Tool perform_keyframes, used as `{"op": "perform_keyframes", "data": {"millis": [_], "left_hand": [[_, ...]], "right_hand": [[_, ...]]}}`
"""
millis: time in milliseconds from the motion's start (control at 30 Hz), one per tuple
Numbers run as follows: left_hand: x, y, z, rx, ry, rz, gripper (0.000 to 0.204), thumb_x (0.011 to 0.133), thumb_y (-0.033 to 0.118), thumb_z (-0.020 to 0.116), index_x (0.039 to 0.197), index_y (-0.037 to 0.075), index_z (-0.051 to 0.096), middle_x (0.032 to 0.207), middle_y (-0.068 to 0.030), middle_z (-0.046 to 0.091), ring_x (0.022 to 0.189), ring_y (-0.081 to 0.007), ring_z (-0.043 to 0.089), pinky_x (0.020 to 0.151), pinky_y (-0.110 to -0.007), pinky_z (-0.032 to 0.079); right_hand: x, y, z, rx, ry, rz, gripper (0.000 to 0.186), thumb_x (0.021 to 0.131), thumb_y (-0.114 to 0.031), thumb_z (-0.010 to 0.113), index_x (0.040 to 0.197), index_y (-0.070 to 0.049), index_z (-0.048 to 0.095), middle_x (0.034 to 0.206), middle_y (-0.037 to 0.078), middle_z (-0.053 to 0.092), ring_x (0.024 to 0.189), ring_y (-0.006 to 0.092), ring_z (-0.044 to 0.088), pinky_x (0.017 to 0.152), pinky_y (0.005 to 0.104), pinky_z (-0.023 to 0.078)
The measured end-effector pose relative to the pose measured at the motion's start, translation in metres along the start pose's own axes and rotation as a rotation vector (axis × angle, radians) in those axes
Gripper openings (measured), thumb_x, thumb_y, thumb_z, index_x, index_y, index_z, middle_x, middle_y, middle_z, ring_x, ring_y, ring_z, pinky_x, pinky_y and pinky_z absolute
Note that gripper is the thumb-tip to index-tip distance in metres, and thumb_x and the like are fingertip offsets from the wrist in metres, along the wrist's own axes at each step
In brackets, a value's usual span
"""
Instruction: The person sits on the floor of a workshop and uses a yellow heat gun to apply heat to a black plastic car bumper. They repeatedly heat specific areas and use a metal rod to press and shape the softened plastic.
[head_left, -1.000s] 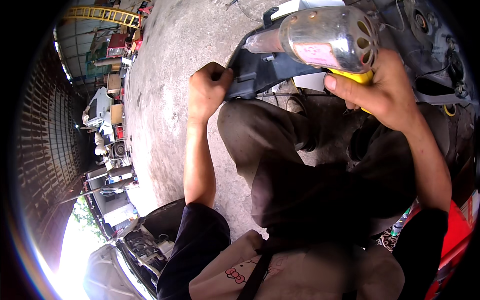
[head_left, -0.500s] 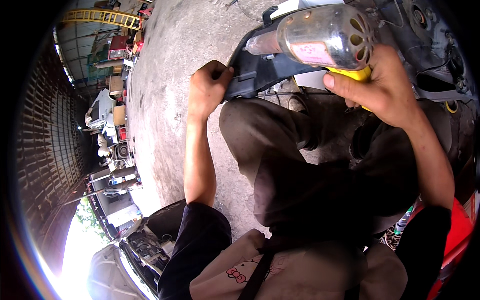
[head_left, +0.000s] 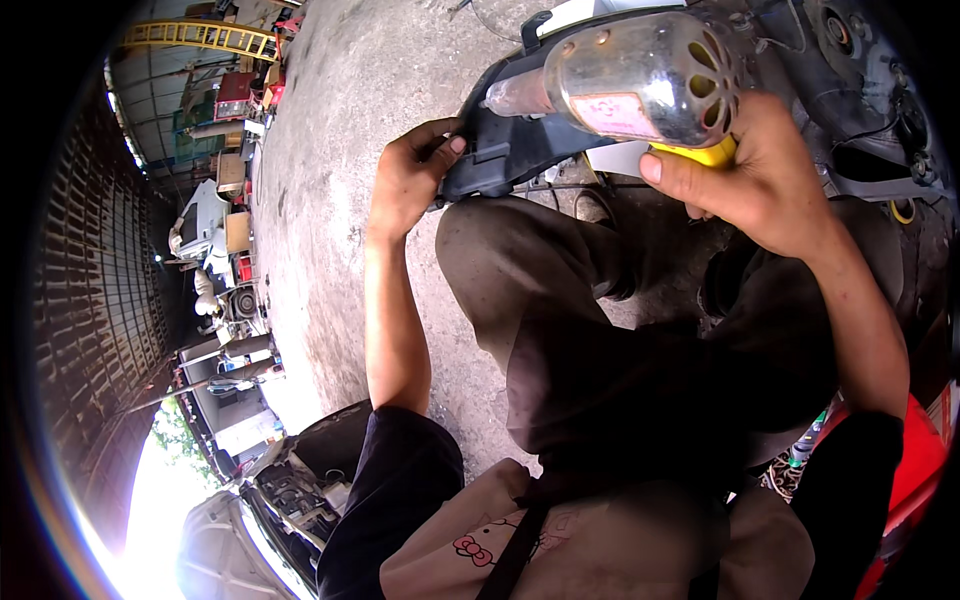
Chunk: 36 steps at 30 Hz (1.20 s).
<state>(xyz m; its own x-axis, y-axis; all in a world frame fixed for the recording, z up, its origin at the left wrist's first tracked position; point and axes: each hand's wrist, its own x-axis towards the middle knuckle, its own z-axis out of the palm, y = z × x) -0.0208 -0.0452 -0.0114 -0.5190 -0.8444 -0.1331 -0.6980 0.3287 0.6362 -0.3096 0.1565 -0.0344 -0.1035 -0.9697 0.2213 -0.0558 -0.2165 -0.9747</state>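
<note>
Heat gun (head_left: 650, 75) in the right hand (head_left: 765, 185), its nozzle pointing left at a black panel (head_left: 515, 145), upper middle of the frame.

The gun lies nearly level, its long axis running from the right hand leftward, so the nozzle end is nearer the left hand (head_left: 410, 180); the panel slants from beside that hand toward the upper right, partly hidden behind the gun. The nozzle tip sits over the panel's left part, just above the left fingers; whether they touch cannot be told. The right hand is wrapped around the yellow handle; the left has thumb and forefinger close together at the panel's left edge, pinching or merely resting, I cannot tell. Count: two hands, one gun, one panel, one yellow ladder (head_left: 200, 35) upper left.
</note>
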Motion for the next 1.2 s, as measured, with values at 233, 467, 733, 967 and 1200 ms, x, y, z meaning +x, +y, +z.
{"op": "perform_keyframes", "data": {"millis": [233,467,733,967,1200], "left_hand": [[0.002,-0.005,-0.003,0.025,-0.031,0.048,0.027,0.095,0.016,0.072,0.118,0.001,0.073,0.101,-0.0093,0.076,0.092,-0.0119,0.067,0.086,-0.027,0.052],[-0.001,-0.008,0.002,-0.007,0.020,0.044,0.028,0.095,0.016,0.074,0.118,0.001,0.074,0.101,-0.0086,0.076,0.090,-0.0109,0.066,0.085,-0.027,0.052],[0.001,-0.009,0.004,-0.071,0.025,-0.002,0.028,0.093,0.013,0.075,0.118,-0.001,0.074,0.099,-0.0065,0.076,0.087,-0.0090,0.065,0.081,-0.025,0.053],[-0.002,-0.009,0.008,-0.145,0.065,0.009,0.026,0.092,0.011,0.076,0.116,0.001,0.074,0.097,-0.0058,0.076,0.084,-0.0087,0.065,0.078,-0.024,0.052],[-0.005,-0.012,0.016,-0.195,0.175,0.022,0.024,0.090,0.008,0.078,0.112,0.000,0.074,0.093,-0.0052,0.075,0.082,-0.0090,0.064,0.077,-0.024,0.052]], "right_hand": [[0.000,0.003,0.001,0.010,0.011,0.029,0.027,0.086,-0.021,0.078,0.094,0.003,0.068,0.071,0.005,0.065,0.059,0.0114,0.059,0.053,0.0275,0.047],[0.000,0.002,0.001,0.026,0.011,0.083,0.024,0.087,-0.022,0.077,0.086,0.000,0.068,0.065,0.003,0.062,0.053,0.0088,0.057,0.048,0.0249,0.044],[-0.003,0.005,-0.002,0.021,0.047,0.103,0.028,0.090,-0.025,0.076,0.097,0.001,0.067,0.070,0.001,0.062,0.054,0.0075,0.057,0.050,0.0233,0.044],[-0.003,0.002,-0.004,-0.021,-0.012,0.149,0.027,0.091,-0.024,0.075,0.098,0.001,0.067,0.071,0.001,0.061,0.056,0.0075,0.057,0.051,0.0233,0.044],[-0.005,0.003,0.000,0.004,0.043,0.134,0.025,0.090,-0.023,0.075,0.094,0.001,0.067,0.069,0.001,0.060,0.055,0.0073,0.057,0.050,0.0234,0.044]]}}
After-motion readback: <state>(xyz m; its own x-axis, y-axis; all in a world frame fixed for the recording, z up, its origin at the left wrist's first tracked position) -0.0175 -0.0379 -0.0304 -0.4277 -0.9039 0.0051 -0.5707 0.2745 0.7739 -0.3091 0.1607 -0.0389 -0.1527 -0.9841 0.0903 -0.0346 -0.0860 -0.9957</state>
